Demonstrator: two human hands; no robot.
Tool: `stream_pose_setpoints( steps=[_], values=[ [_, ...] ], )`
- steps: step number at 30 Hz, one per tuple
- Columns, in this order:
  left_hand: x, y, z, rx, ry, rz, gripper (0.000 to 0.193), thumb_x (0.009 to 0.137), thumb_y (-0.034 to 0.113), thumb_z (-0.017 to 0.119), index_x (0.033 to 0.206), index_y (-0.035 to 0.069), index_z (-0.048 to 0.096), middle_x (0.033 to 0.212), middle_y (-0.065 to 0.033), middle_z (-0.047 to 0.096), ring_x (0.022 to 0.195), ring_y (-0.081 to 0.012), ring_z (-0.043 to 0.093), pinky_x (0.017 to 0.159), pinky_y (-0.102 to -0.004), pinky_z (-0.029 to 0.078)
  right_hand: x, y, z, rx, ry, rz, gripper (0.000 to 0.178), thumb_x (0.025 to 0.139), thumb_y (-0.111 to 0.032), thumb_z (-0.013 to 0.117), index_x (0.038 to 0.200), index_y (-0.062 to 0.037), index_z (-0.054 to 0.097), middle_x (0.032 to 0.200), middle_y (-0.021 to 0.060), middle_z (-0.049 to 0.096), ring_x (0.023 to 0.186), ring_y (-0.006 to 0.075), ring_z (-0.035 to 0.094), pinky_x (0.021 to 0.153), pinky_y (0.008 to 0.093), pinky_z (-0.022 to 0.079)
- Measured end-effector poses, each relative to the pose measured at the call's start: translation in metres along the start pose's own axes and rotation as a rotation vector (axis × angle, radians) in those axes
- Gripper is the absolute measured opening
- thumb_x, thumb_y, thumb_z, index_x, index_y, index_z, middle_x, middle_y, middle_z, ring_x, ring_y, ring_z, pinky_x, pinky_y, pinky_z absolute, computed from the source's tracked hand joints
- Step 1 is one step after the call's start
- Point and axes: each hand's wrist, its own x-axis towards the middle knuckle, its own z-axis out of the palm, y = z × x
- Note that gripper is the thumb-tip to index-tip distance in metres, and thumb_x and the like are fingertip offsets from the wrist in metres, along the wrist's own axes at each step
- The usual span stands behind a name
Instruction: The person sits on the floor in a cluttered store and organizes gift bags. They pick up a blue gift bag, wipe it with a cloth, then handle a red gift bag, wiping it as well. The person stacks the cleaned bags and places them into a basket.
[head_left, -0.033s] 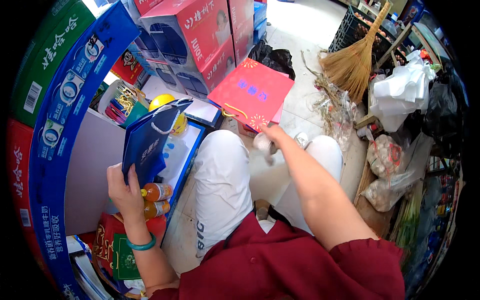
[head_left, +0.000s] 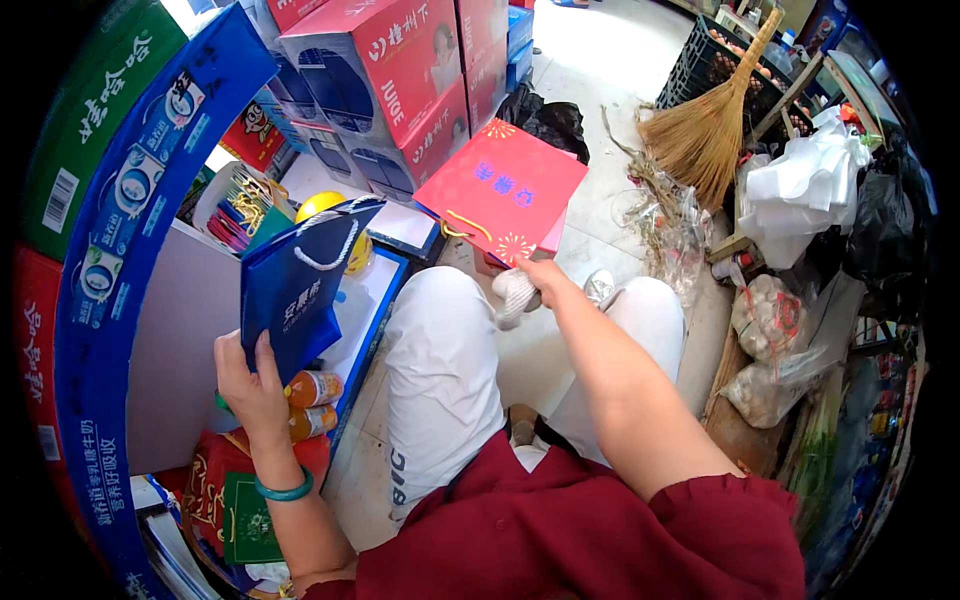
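My left hand (head_left: 254, 388) is closed on the lower side of a dark blue paper gift bag (head_left: 298, 283) with white rope handles, held tilted. My right hand (head_left: 540, 282) grips a bunched whitish knitted cloth (head_left: 515, 293), at the near corner of a red paper gift bag (head_left: 500, 190). Whether the fingers also pinch that corner, I cannot tell. The red bag lies flat, its yellow cord handle toward me, on top of a pinkish box partly hidden beneath it.
Stacked red-and-white cartons (head_left: 390, 70) stand at the back. On the left are a blue carton panel (head_left: 140, 190), a tub of coloured sticks (head_left: 245, 205) and orange drink bottles (head_left: 315, 388). To the right are a straw broom (head_left: 705, 140), white plastic bags (head_left: 810, 185) and bagged garlic-like bulbs (head_left: 768, 315).
The blue bag has turned so that its front faces me more. The whitish cloth in my right hand has shifted slightly left and looks less blurred. The red bag stays about where it was.
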Motion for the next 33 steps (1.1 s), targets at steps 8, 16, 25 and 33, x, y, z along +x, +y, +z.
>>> stream_pose_setpoints(
  steps=[8, 16, 25, 33],
  values=[
    [0.017, -0.017, 0.035, -0.145, 0.033, -0.034, 0.007, 0.087, 0.006, 0.055, 0.088, -0.001, 0.054, 0.081, -0.0123, 0.053, 0.074, -0.0268, 0.054, 0.067, -0.0332, 0.044, -0.006, -0.044, -0.038, 0.308, -0.043, -0.086, 0.018, 0.086, -0.016, 0.056, 0.095, -0.0006, 0.06, 0.091, 0.0109, 0.064, 0.079, 0.023, 0.062, 0.068, 0.0373, 0.049],
    [0.087, 0.01, 0.084, -0.281, 0.139, 0.102, 0.018, 0.089, 0.012, 0.056, 0.099, -0.003, 0.055, 0.091, -0.0144, 0.06, 0.081, -0.0248, 0.056, 0.073, -0.0327, 0.045, -0.099, -0.146, -0.101, 0.473, -0.143, -0.521, 0.022, 0.088, -0.019, 0.053, 0.103, -0.0036, 0.059, 0.095, 0.0065, 0.065, 0.083, 0.0177, 0.063, 0.073, 0.0318, 0.052],
    [0.117, 0.058, 0.246, -1.22, 0.012, -0.694, 0.022, 0.089, 0.008, 0.055, 0.108, -0.002, 0.05, 0.104, -0.0142, 0.06, 0.086, -0.0255, 0.059, 0.075, -0.036, 0.049, -0.15, -0.131, -0.141, 0.539, -0.136, -0.814, 0.022, 0.092, -0.014, 0.05, 0.112, -0.0047, 0.054, 0.105, 0.004, 0.061, 0.093, 0.0124, 0.059, 0.082, 0.0278, 0.048],
    [-0.003, 0.048, 0.363, -1.197, -0.648, -1.209, 0.038, 0.09, 0.032, 0.056, 0.117, 0.006, 0.048, 0.111, -0.0092, 0.053, 0.094, -0.0291, 0.053, 0.076, -0.0433, 0.047, -0.157, -0.082, -0.101, 0.669, -0.227, -0.669, 0.024, 0.092, -0.012, 0.05, 0.114, -0.0032, 0.051, 0.105, 0.0064, 0.061, 0.091, 0.0145, 0.061, 0.079, 0.0291, 0.05]
  ],
)
